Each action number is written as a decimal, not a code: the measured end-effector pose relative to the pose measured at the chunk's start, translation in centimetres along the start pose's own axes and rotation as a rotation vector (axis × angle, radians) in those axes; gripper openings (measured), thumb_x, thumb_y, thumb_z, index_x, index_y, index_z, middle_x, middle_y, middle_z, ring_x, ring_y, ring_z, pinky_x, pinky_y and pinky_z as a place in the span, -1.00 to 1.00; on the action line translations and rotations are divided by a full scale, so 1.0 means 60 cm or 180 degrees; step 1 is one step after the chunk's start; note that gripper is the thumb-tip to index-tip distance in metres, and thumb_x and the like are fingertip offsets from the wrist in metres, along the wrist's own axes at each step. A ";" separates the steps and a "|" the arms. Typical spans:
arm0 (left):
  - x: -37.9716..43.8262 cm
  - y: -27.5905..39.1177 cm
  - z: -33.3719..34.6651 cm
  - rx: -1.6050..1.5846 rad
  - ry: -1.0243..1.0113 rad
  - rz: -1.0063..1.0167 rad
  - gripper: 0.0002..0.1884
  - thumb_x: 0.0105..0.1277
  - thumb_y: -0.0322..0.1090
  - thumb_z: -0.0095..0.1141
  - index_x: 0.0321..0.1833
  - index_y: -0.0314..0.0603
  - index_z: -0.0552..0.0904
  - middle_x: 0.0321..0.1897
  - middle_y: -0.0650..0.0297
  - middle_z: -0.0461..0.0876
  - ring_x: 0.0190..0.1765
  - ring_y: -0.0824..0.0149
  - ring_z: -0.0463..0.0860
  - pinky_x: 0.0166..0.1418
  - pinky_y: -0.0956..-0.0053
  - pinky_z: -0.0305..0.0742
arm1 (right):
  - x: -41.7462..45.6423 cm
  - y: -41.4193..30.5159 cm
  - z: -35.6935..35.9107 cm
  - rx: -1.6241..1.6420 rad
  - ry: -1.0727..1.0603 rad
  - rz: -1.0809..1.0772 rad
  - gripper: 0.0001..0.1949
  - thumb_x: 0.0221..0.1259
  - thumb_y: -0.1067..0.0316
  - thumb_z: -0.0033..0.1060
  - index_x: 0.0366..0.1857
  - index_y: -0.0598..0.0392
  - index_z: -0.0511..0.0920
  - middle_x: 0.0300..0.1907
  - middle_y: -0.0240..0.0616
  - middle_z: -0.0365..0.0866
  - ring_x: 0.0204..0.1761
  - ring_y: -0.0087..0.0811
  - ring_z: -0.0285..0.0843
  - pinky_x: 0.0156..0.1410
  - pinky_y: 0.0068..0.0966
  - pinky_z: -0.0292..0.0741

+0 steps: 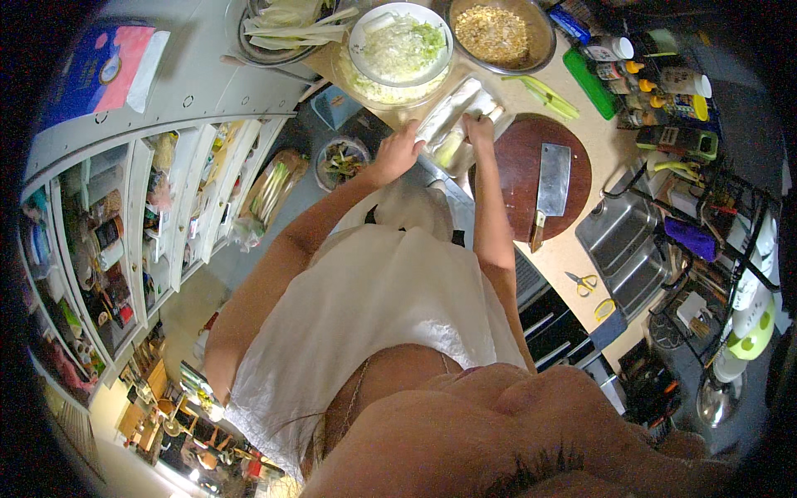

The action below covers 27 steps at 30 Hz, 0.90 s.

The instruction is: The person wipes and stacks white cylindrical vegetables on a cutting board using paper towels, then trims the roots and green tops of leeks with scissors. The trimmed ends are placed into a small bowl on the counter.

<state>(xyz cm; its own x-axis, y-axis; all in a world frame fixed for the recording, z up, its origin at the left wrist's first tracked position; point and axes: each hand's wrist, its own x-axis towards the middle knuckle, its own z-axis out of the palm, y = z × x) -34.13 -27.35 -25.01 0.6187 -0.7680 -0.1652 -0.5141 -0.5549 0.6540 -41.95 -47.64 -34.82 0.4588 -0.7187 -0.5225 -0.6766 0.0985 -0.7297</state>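
Observation:
My left hand (pixel 398 152) is at the left edge of a shiny silvery tray (pixel 429 127), with fingers and thumb on its rim. Inside the tray, my right hand (pixel 479 132) closes around a pale green-white vegetable stalk (pixel 449 148); the stalk's ends show on both sides of the hand. What lies under the fingers is hidden. To the right of the tray, a cleaver (pixel 553 180) with a wooden handle lies on a round dark-red cutting board (pixel 510 155). Just beyond the tray, a white plate (pixel 355 57) of chopped pale greens rests over a bowl of more chopped greens (pixel 398 93).
A metal bowl (pixel 549 53) holds a yellowish chopped mix. Loose green stalks (pixel 545 96) lie beside it. Farther right are spice jars (pixel 613 48), a sink (pixel 629 249), yellow-handled scissors (pixel 584 284) and a dish rack (pixel 741 249). A scrap bin (pixel 342 163) stands on the floor.

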 end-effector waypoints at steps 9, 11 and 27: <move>0.013 -0.080 0.057 -0.0707 -0.0234 -0.0170 -0.68 0.27 -0.31 -0.01 0.00 -0.22 0.26 -0.40 -0.20 0.56 -0.28 -0.26 0.56 -0.23 -0.04 0.42 | -0.026 -0.045 0.049 -0.0889 0.0842 -0.0516 -0.46 -0.03 0.06 0.30 -0.18 0.40 0.44 -0.29 0.20 0.59 -0.17 0.14 0.56 -0.02 -0.15 0.49; 0.016 -0.083 0.054 -0.0730 -0.0517 -0.0370 -0.68 0.30 -0.29 0.01 0.03 -0.26 0.31 -0.26 -0.19 0.55 -0.18 -0.22 0.57 -0.15 0.01 0.44 | -0.024 -0.051 0.049 -0.1153 0.0788 -0.0423 -0.42 -0.03 0.00 0.29 -0.14 0.39 0.42 -0.28 0.18 0.59 -0.18 0.11 0.58 -0.02 -0.15 0.51; 0.022 -0.102 0.066 -0.1154 -0.0788 -0.0421 -0.67 0.33 -0.21 -0.03 0.00 -0.22 0.24 -0.26 -0.17 0.54 -0.15 -0.23 0.53 -0.11 0.01 0.35 | -0.010 -0.027 0.023 -0.1600 0.0085 -0.0113 -0.49 0.11 -0.14 0.14 -0.19 0.19 0.52 -0.26 0.08 0.63 -0.14 0.07 0.59 0.01 -0.18 0.51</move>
<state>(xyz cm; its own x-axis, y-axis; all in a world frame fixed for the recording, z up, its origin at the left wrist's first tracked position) -32.53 -26.24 -32.16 0.4818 -0.7759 -0.4072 -0.1719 -0.5393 0.8244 -40.29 -46.42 -33.94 0.4762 -0.7335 -0.4850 -0.8576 -0.2654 -0.4406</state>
